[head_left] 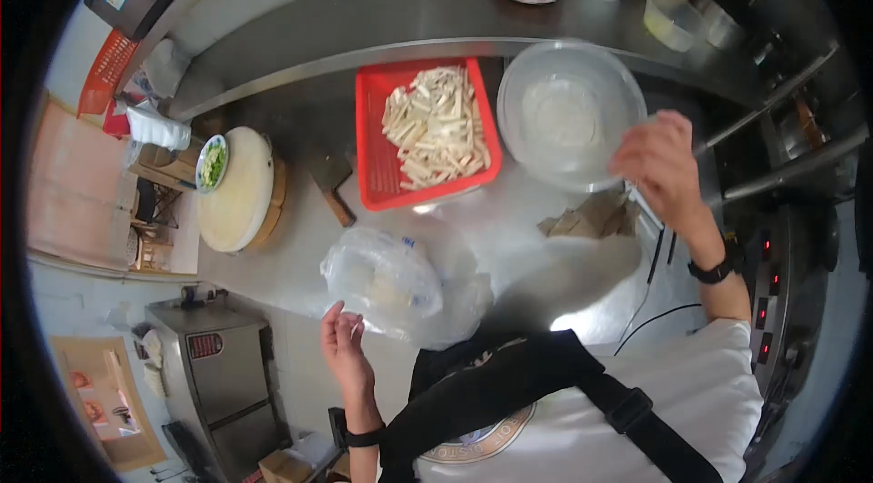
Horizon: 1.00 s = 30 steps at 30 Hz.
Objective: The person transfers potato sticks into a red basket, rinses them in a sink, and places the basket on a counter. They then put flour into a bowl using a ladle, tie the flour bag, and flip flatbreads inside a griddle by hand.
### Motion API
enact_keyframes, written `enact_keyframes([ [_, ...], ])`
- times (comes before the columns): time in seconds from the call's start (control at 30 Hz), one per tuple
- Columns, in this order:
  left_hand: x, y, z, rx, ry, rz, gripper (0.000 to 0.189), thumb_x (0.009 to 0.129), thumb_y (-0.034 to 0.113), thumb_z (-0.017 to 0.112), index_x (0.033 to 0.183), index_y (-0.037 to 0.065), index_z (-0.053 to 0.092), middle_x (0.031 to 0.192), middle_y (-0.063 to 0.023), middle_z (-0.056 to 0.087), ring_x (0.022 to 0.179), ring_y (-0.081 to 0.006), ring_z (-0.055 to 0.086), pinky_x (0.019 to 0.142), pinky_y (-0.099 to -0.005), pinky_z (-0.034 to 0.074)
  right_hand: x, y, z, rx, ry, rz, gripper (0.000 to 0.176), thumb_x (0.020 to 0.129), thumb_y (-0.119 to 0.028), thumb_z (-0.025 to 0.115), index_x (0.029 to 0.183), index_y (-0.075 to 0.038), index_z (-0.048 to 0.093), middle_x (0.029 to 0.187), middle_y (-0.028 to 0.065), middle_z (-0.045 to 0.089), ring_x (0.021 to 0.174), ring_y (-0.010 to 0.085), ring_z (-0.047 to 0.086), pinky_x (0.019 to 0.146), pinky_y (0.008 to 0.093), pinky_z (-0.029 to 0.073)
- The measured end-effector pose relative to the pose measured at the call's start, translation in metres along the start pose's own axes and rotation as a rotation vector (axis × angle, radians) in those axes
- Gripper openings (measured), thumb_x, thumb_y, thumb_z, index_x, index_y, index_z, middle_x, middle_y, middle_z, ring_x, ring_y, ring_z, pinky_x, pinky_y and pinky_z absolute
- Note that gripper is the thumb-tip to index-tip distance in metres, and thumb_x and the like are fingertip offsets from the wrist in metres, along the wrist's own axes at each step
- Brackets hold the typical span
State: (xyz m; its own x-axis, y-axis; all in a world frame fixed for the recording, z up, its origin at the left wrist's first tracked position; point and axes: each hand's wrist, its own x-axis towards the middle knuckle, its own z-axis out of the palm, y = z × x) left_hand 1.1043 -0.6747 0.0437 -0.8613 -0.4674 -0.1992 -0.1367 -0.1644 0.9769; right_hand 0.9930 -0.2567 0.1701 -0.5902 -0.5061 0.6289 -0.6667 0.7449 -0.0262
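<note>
The cutting looks finished to me: pale strips (436, 128) lie heaped in the red tray (371, 137) at the upper middle of the frame. The cleaver (329, 181) lies put down on the steel counter (509, 228) just left of the tray. The round chopping board (238, 196) further left is bare apart from a small dish of greens (212, 163) at its upper edge. The right hand (662, 160) is closed on the right rim of the clear bowl (536, 74) at the upper right, beside the tray. The bowl shows only a whitish film inside, so nothing seems to have gone into it yet. The left hand (344, 347) is loose and open at the lower middle, fingers at the lower edge of a plastic bag (386, 278); I cannot tell if they touch it. The bag still bulges with something pale.
</note>
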Motion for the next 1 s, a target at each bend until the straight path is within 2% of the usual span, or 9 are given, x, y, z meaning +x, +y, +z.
enact_keyframes([
  [0.17,-0.014,-0.001,-0.012,-0.009,-0.026,-0.018,0.023,0.085,0.010,0.049,0.107,0.004,0.050,0.085,-0.0008,0.053,0.080,-0.0094,0.051,0.073,-0.0227,0.041,-0.023,-0.057,0.003,0.108,0.023,-0.058,0.016,0.062,-0.011,0.064,0.077,-0.017,0.064,0.081,-0.0027,0.059,0.085,0.0148,0.054,0.084,0.0366,0.032],
  [0.33,-0.041,-0.012,-0.025,0.015,0.030,-0.062,0.021,0.085,0.009,0.050,0.105,0.005,0.051,0.088,0.0002,0.053,0.081,-0.0092,0.052,0.073,-0.0230,0.042,-0.034,-0.066,0.034,0.182,0.052,-0.137,0.017,0.060,-0.012,0.064,0.076,-0.017,0.064,0.081,-0.0033,0.059,0.086,0.0143,0.054,0.082,0.0348,0.033],
  [0.5,-0.075,-0.035,-0.042,0.044,0.154,-0.168,0.020,0.084,0.012,0.052,0.104,0.007,0.052,0.088,0.0010,0.054,0.080,-0.0088,0.053,0.075,-0.0244,0.042,-0.056,-0.075,0.087,0.379,-0.035,0.021,0.016,0.061,-0.010,0.063,0.077,-0.015,0.064,0.079,-0.0027,0.058,0.085,0.0156,0.053,0.081,0.0349,0.035],
  [0.67,-0.109,-0.043,-0.056,0.023,0.169,-0.213,0.016,0.084,0.012,0.052,0.100,0.007,0.053,0.088,0.0005,0.054,0.080,-0.0090,0.052,0.074,-0.0249,0.042,-0.060,-0.091,0.097,0.396,-0.040,0.046,0.015,0.060,-0.011,0.064,0.075,-0.014,0.063,0.078,-0.0024,0.057,0.084,0.0169,0.052,0.080,0.0353,0.035],
  [0.73,-0.119,-0.049,-0.062,0.046,0.252,-0.228,0.016,0.084,0.011,0.053,0.098,0.006,0.053,0.087,-0.0008,0.053,0.080,-0.0101,0.052,0.072,-0.0250,0.043,-0.057,-0.084,0.088,0.297,-0.009,0.040,0.015,0.060,-0.011,0.064,0.074,-0.014,0.063,0.079,-0.0022,0.057,0.084,0.0174,0.052,0.080,0.0351,0.035],
  [0.8,-0.130,-0.064,-0.079,0.010,0.245,-0.206,0.017,0.083,0.010,0.053,0.099,0.005,0.052,0.086,-0.0022,0.053,0.081,-0.0114,0.052,0.071,-0.0252,0.044,-0.053,-0.080,0.075,0.340,0.050,0.108,0.011,0.063,-0.013,0.063,0.073,-0.013,0.063,0.083,-0.0009,0.057,0.084,0.0191,0.052,0.080,0.0337,0.036],
  [0.9,-0.133,-0.089,-0.106,-0.095,0.117,-0.157,0.019,0.083,0.009,0.052,0.101,0.005,0.052,0.086,-0.0032,0.053,0.081,-0.0123,0.052,0.071,-0.0253,0.044,-0.043,-0.052,0.041,0.072,0.138,0.188,0.007,0.066,-0.013,0.062,0.073,-0.011,0.063,0.085,0.0012,0.057,0.084,0.0202,0.051,0.078,0.0336,0.036],
  [0.97,-0.136,-0.108,-0.115,-0.101,0.178,-0.319,0.018,0.083,0.009,0.051,0.100,0.003,0.053,0.087,-0.0045,0.055,0.081,-0.0135,0.054,0.072,-0.0255,0.044,-0.031,-0.025,0.016,-0.049,0.166,0.240,0.007,0.066,-0.012,0.062,0.073,-0.010,0.062,0.085,0.0029,0.057,0.085,0.0217,0.051,0.077,0.0341,0.036],
  [1.0,-0.138,-0.117,-0.115,-0.149,0.180,-0.313,0.018,0.083,0.009,0.051,0.100,0.003,0.053,0.087,-0.0045,0.055,0.081,-0.0135,0.054,0.072,-0.0255,0.044,-0.019,-0.003,0.004,-0.125,0.185,0.285,0.006,0.067,-0.011,0.061,0.073,-0.009,0.062,0.085,0.0046,0.056,0.086,0.0232,0.050,0.076,0.0346,0.037],
])
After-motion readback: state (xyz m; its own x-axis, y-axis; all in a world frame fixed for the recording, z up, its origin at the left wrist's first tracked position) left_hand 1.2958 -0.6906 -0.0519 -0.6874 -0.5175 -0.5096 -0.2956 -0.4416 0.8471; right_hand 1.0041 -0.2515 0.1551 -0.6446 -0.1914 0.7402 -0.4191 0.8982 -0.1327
